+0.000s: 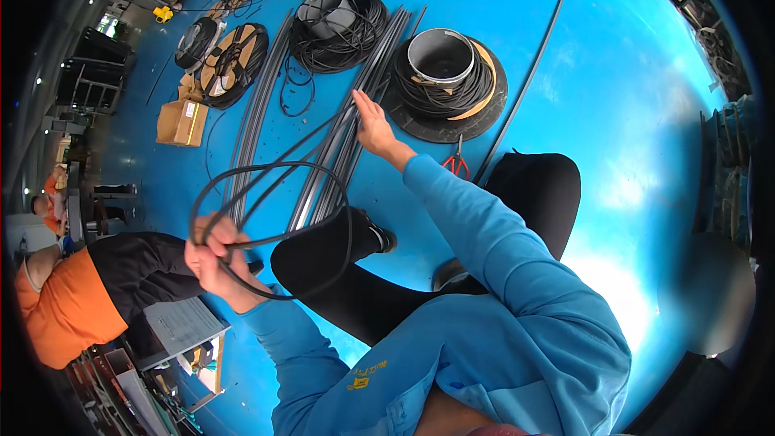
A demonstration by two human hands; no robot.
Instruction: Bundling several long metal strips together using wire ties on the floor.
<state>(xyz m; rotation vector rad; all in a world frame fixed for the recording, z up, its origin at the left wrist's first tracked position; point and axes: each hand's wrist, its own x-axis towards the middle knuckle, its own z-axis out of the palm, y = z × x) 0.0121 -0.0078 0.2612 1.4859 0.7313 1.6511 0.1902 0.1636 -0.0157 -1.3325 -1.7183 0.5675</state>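
A coil of black rubber strip or thin cable point(349, 194) hangs in wide loops over my lap. My left hand point(218, 262) is closed round its strands at the left side of the loops. Farther forward, my right hand point(373, 127) is stretched flat with straight fingers, beside the strands that run out from the coil. Beneath it lies a bundle of long dark metal bars point(333, 163) on the floor. Whether the right palm touches the strands or the bars, I cannot tell.
Ahead stand a reel with a grey drum point(440, 56) and another wound reel point(327, 16). Red-handled pliers point(457, 166) lie by a long rod point(525, 85). Left are more bars point(257, 113), a cardboard box point(181, 123) and a person in orange and black point(81, 299).
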